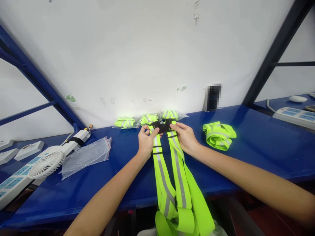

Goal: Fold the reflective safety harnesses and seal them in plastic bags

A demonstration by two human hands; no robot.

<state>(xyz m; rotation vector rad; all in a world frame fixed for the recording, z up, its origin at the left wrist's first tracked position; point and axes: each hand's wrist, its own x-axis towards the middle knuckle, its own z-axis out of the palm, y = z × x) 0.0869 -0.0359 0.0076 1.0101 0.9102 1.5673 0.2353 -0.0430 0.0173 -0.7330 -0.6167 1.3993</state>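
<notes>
A neon yellow reflective vest (180, 173) made of straps with grey stripes hangs from both hands, over the table's front edge and down toward my lap. At its top is a black plastic buckle (162, 126), level between the hands. My left hand (147, 139) pinches the buckle's left end and strap, thumb on top. With thumb and fingers, my right hand (185, 136) grips the right end where the other strap joins. Whether the buckle's halves are locked together I cannot tell. Black slider adjusters (157, 149) sit on the straps below.
Several bagged vests (124, 122) lie along the wall; a loose folded vest (220, 135) rests at right. Clear plastic bags (86, 155) lie at left beside a white fan (46, 165) and a power strip (22, 173). A blurred dark object (213, 97) leans against the wall.
</notes>
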